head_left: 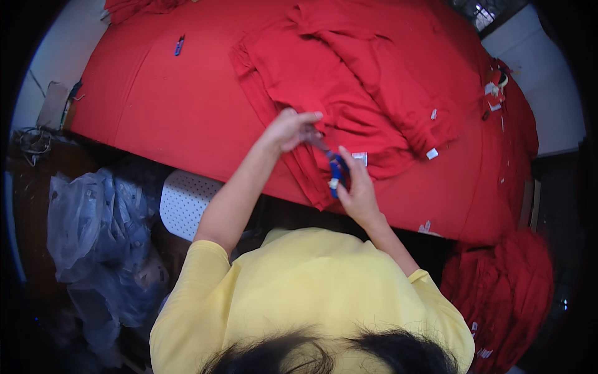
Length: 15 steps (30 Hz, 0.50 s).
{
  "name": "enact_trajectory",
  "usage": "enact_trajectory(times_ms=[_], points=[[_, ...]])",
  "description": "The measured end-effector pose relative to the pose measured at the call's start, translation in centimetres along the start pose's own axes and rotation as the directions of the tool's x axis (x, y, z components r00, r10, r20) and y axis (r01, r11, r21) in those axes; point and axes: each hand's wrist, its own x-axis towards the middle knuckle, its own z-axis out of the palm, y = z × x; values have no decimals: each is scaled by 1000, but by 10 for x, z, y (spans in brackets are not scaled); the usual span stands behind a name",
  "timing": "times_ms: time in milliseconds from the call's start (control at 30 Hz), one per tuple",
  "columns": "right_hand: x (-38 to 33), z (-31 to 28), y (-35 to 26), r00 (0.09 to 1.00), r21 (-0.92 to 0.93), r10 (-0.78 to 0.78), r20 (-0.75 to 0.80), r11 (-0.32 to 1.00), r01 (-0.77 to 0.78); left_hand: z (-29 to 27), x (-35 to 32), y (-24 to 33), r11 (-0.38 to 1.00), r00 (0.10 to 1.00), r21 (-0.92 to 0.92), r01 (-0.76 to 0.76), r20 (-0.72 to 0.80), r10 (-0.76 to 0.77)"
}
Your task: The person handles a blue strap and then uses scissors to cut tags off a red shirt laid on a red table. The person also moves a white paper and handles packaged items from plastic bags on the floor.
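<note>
At the near edge of the red table (156, 106), the left hand (291, 129) pinches the red garment (324, 87). The right hand (356, 190) is closed around blue snips (338, 169) beside it. Another blue tool (179, 45) lies near the far edge, a plastic bag (93, 230) below.

- A yellow short-sleeved top is worn, its sleeves ending above the elbows at about 8 and 4 o'clock.
- Both forearms are left bare; no watch, ring or glove is seen on the left hand (291, 129) or the right hand (358, 190).
- Dark hair is seen at 6 o'clock.
</note>
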Motion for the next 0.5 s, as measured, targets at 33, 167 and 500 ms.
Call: enact_trajectory(times_ms=[33,167,500], points=[[4,7,3,997,-64,-34,73,997,39,2,-5,-9,995,998,-83,63,7,-62],[7,-10,10,977,-2,-30,209,1000,32,-6,-29,-25,974,975,106,202,74,-210],[15,-136,-8,827,432,382,412,717,-547,-67,89,85,841,936,-415,-346,-218,277]])
